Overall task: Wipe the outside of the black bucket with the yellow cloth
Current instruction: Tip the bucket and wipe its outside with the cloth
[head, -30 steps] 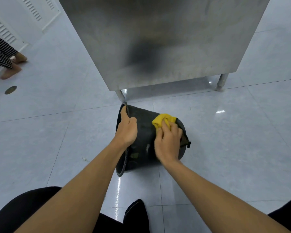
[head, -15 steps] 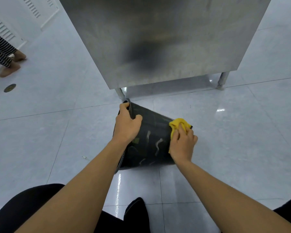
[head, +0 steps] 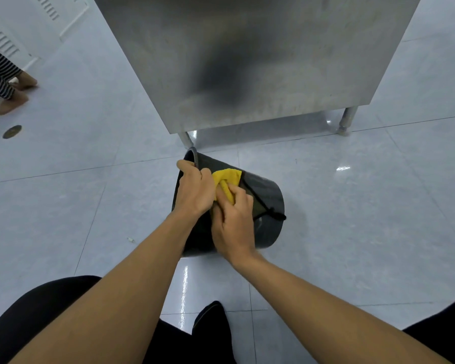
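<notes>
1. The round black plastic bucket (head: 267, 206) lies tipped on its side on the pale glossy tiled floor (head: 365, 206), just near of the brushed steel cabinet (head: 247, 61) on short legs; its open rim points left and its base points right, so the long axis runs left to right, slightly toward the near side

2. The left hand (head: 195, 190) is closed over the rim at the far left end, fingers curled around the edge, pinning the bucket so it cannot roll

3. The right hand (head: 234, 222) presses the crumpled yellow cloth (head: 227, 179) flat against the upper side wall, fingers bent over the fabric and holding it; the cloth sits just beside the left hand, near the rim end

4. From the right hand, the unwiped length of wall stretches away to the right toward the base, so I judge a stroke along the axis, rim to base, is what the next pass calls for; the right hand is the nearer one to that stretch

5. The bucket's wall looks matte and dark with a faint sheen near the base; a thin black handle (head: 268, 210) crosses the wall and ends in a dark knob at the right side, which the cloth could snag on
</notes>
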A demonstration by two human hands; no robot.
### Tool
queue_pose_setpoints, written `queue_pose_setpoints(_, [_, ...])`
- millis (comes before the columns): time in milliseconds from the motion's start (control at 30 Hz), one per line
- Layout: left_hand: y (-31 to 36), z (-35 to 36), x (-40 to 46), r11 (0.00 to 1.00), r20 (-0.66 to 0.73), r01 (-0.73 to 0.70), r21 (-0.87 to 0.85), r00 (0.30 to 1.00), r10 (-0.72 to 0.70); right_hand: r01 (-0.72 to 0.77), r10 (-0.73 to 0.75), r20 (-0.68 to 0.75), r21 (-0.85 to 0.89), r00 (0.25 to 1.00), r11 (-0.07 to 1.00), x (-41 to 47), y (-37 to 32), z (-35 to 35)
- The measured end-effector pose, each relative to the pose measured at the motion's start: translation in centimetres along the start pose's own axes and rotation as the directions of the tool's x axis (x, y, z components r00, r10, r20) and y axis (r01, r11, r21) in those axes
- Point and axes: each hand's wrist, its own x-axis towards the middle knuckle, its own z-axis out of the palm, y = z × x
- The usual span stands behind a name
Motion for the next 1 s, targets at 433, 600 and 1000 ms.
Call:
queue_pose_setpoints(433, [-0.9,0.4,1.0,0.998,-0.004,-0.014,0.062,1.000,0.015,-0.269,0.254,-0.143,-0.099,0.957,0.958,0.5,4.9,-0.9])
queue_pose_setpoints(600, [0.0,0.2,0.9,0.999,-0.010,0.036,0.018,0.999,-0.036,0.020,-0.017,-0.042,0.080,0.999,0.997,0.7,-0.8,0.2])
queue_pose_setpoints(1000, [-0.1,-0.3,0.7,0.979,-0.033,-0.111,0.170,0.992,0.119,-0.532,0.523,-0.098,-0.125,0.846,0.837,0.3,10.9,-3.1])
